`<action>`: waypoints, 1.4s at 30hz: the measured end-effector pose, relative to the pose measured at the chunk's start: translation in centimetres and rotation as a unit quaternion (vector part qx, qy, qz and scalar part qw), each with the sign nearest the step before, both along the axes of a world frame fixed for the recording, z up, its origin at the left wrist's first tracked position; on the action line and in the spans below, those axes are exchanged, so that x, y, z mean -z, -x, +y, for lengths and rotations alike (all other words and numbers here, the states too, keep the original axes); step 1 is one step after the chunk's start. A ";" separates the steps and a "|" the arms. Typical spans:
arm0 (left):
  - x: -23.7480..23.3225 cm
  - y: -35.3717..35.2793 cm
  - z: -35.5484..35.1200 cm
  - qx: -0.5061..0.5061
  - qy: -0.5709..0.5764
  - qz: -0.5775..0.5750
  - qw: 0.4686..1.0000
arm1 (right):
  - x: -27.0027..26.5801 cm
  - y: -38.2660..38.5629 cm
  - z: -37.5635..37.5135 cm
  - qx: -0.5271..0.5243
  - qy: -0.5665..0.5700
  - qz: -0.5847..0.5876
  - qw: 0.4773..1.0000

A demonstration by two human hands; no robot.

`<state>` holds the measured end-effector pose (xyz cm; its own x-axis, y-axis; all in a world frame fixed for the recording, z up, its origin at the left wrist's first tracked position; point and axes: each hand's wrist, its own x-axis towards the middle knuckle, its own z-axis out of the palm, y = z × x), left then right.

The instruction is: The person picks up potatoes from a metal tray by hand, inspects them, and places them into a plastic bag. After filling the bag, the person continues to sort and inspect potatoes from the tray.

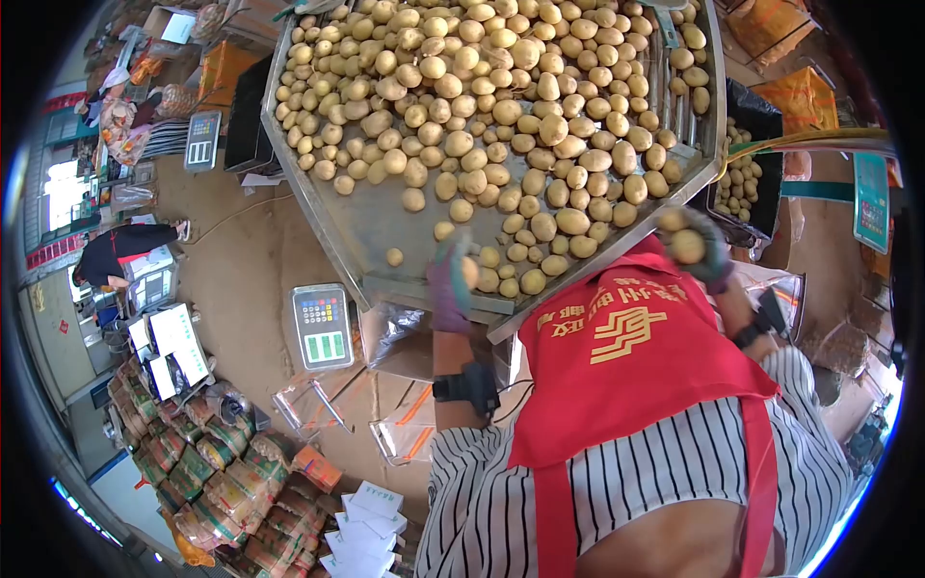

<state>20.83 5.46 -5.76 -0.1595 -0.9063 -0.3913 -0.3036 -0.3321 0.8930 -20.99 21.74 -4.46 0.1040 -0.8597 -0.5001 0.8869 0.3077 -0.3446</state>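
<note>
- Potatoes (571, 222) everywhere here, heaped across the top centre of the frame and thinning out towards the lower left of the metal tray (371, 236)!
- Over at the tray's lower edge, centre frame, it's the left hand (449, 287), gloved and partly curled, one potato showing against its fingers; blur hides whether that one is truly gripped.
- Right of centre, just outside the tray's edge, here's the right hand (711, 252), badly blurred but closed round what look like two potatoes.
- The step in hand, I'd judge: gathering potatoes by hand from the loose front of the heap.
- And what does the next move call for? A secure cupped hold, surely; these round potatoes could easily roll, and the tray's lip needs clearing.
- Upper right, a black crate (761, 114) stands beside the tray with more potatoes inside.
</note>
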 end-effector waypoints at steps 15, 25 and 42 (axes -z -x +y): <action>2.1 0.0 -13.0 0.040 0.168 -0.378 0.909 | -1.3 1.1 -1.0 0.085 -0.032 0.156 0.984; 1.6 2.5 -12.8 0.031 0.087 -0.347 0.933 | -5.8 -8.5 -6.2 -0.076 -0.083 0.272 0.956; 1.9 0.7 -11.7 0.111 0.194 -0.445 0.867 | -0.8 -13.3 -8.2 -0.097 -0.038 -0.111 0.988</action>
<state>20.10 -6.22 -7.63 -0.1379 -0.9831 -0.1208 -0.9477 0.0956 0.3044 -7.69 13.51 -3.70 0.3764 -0.7738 -0.5095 0.8601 0.4962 -0.1182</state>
